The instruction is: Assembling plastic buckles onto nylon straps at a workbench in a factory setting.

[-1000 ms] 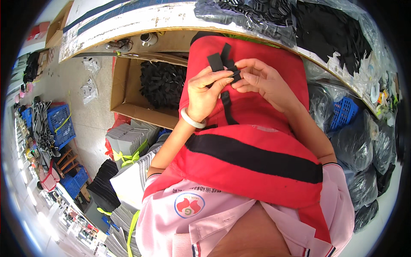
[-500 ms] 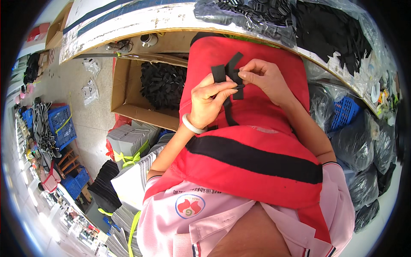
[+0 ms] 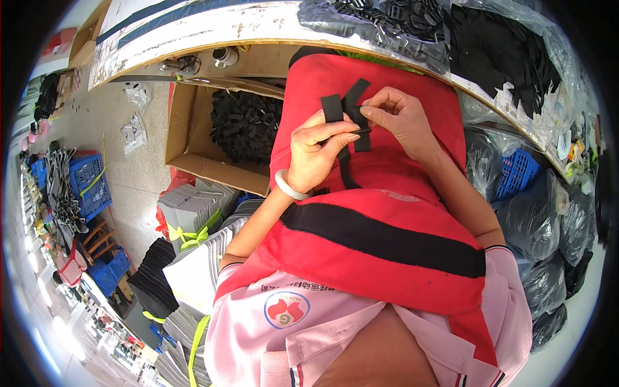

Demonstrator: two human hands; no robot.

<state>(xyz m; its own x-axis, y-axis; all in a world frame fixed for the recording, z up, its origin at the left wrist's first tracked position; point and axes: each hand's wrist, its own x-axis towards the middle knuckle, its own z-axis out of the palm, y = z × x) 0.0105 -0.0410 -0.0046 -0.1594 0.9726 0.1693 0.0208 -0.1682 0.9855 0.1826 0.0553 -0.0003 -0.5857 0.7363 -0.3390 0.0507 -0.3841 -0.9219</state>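
Head view: the left hand (image 3: 313, 149) pinches black straps (image 3: 333, 108) above the apron (image 3: 400, 177), toward its far edge, while the right hand (image 3: 403, 122) closes thumb and finger on one strap's edge. That narrow hold worries me: if the left hand eases, I reckon the straps could twist out of line or drop.

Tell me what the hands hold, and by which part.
Black straps: the left hand pinches them below their upper ends, the exact spot hidden by its fingers; the right hand appears to pinch one's right edge.
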